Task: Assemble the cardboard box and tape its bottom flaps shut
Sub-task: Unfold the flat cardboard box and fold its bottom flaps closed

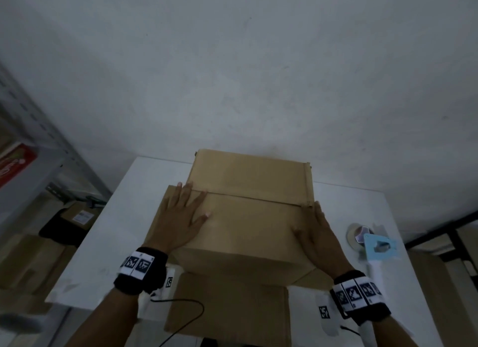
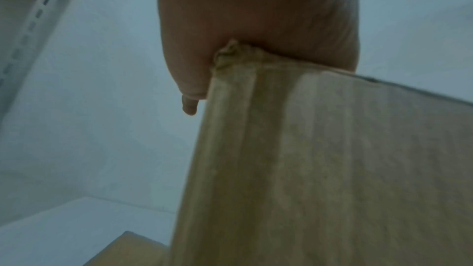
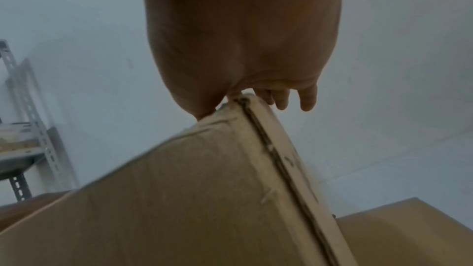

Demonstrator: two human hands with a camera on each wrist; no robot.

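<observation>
A brown cardboard box (image 1: 248, 217) stands on the white table (image 1: 103, 243) with its two upper flaps folded flat, meeting at a seam (image 1: 253, 198) across the middle. My left hand (image 1: 181, 214) lies flat with spread fingers on the near flap by the seam's left end. My right hand (image 1: 319, 232) rests straight-fingered along the box's right edge, thumb on top. In the left wrist view my palm (image 2: 256, 27) presses a crumpled box corner (image 2: 230, 56). In the right wrist view my hand (image 3: 243, 48) touches the box's upper edge (image 3: 256, 120).
A tape roll (image 1: 358, 234) and a light blue dispenser (image 1: 380, 247) lie on the table to the right of the box. A flat cardboard sheet (image 1: 227, 308) lies at the near edge. Metal shelving (image 1: 31, 139) and boxes stand at the left.
</observation>
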